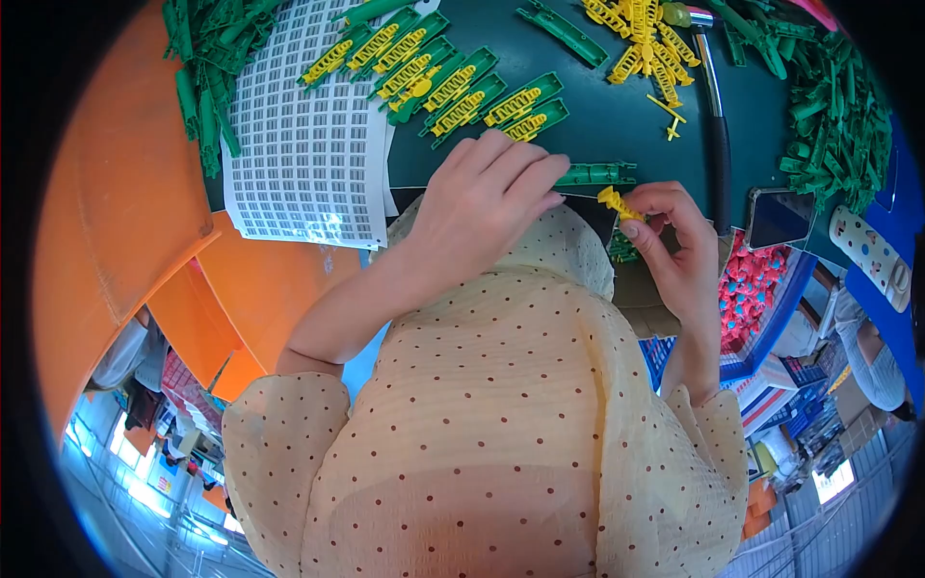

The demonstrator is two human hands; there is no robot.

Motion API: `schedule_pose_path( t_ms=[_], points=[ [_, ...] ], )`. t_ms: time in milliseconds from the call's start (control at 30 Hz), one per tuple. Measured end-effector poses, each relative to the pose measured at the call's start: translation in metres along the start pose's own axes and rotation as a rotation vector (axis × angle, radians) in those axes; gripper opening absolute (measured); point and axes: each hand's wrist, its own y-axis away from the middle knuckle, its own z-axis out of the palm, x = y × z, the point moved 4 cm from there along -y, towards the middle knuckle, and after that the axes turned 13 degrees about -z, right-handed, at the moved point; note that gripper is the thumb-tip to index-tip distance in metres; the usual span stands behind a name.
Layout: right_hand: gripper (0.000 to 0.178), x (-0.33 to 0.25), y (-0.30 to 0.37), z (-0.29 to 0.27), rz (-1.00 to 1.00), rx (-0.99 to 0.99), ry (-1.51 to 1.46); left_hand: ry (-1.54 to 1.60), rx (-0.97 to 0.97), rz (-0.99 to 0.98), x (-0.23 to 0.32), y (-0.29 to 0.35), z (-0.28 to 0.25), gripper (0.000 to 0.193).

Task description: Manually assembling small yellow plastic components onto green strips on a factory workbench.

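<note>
At the table's near edge my left hand [487,197] is curled closed on one end of a green plastic half-shell [599,173], whose other end sticks out to the right. Just below that free end, my right hand [679,231] pinches a small yellow plastic part [617,203] between thumb and fingers. The yellow part is apart from the shell. Beyond my left hand, several green shells with yellow ribbed pieces [450,89] inside lie in a slanting row. A cluster of loose yellow pieces [647,43] lies at the far right of centre.
Green parts are heaped at the left [214,67] and right [838,120]. A printed label sheet [306,144] covers the table's left side. A hammer [719,135] and a phone [780,218] lie at the right. Below stands a blue crate [782,323] with red items.
</note>
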Motion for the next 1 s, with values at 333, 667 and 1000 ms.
schedule_pose_path(
  t_ms=[333, 667, 1000],
  points=[
    [0.015, 0.023, -0.01, 0.007, -0.043, 0.167, 0.057, -0.074, -0.061, -0.043, 0.007, -0.003, 0.017, 0.031],
    [0.019, 0.034, -0.023, 0.015, -0.013, 0.41, -0.508, -0.072, -0.07, 0.094, 0.017, -0.015, 0.037, 0.031],
    [0.028, 0.014, -0.009, 0.0, -0.125, 0.245, 0.189, -0.15, -0.046, 0.001, 0.005, -0.033, 0.027, 0.03]
  ],
)
